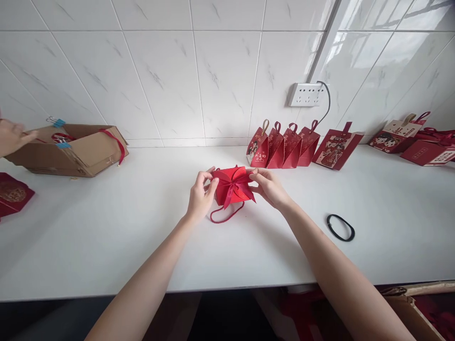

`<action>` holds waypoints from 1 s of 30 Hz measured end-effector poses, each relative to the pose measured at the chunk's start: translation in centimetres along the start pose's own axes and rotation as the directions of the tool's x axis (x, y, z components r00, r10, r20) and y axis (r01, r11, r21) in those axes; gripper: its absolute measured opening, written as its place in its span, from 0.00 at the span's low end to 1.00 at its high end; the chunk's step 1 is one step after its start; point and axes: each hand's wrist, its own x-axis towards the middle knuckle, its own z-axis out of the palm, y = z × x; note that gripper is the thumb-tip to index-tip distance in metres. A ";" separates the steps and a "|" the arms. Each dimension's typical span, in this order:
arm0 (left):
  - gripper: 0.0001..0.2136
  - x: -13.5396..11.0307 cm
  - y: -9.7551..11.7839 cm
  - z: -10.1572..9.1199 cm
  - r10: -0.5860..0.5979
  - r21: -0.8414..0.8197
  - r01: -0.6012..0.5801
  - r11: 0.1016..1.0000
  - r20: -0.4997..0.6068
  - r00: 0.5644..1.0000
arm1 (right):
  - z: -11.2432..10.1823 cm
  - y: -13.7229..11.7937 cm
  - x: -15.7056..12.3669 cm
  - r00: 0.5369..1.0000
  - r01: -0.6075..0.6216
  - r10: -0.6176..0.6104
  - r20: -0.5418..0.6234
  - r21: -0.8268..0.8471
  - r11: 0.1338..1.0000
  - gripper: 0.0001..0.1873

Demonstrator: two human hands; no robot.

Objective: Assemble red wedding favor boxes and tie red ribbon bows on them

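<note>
A small red gift box (224,195) stands on the white table in front of me, its overlapping top flaps drawn together. Across its top lies a dark red ribbon bow (233,185) with two tails hanging down the near side. My left hand (201,194) pinches the bow's left loop between thumb and fingers. On the opposite side, my right hand (269,187) has the right loop between its thumb and fingers. A twisted red cord handle (224,220) curves onto the table on the box's near side.
Several red gift boxes (275,147) with loop handles line the wall; more boxes (398,135) stand far right. A black ring-shaped band (341,228) lies at right. At left are a cardboard box (88,158), a red box (14,194) and another person's hand (14,136).
</note>
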 end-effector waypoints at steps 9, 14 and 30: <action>0.14 0.9 -0.3 -0.7 -0.155 -0.260 0.159 0.952 0.035 0.987 | -0.1 -0.2 0.0 0.997 -0.058 0.049 0.059 0.159 0.986 0.11; 0.14 0.8 -0.7 -0.7 -0.188 -0.289 0.192 0.938 0.043 0.981 | -0.4 0.1 0.3 0.995 -0.101 0.095 0.037 0.222 0.970 0.12; 0.22 0.2 0.4 0.1 -0.196 -0.224 0.194 0.955 0.013 0.981 | -0.2 0.3 0.3 0.995 -0.096 0.090 0.047 0.130 0.987 0.11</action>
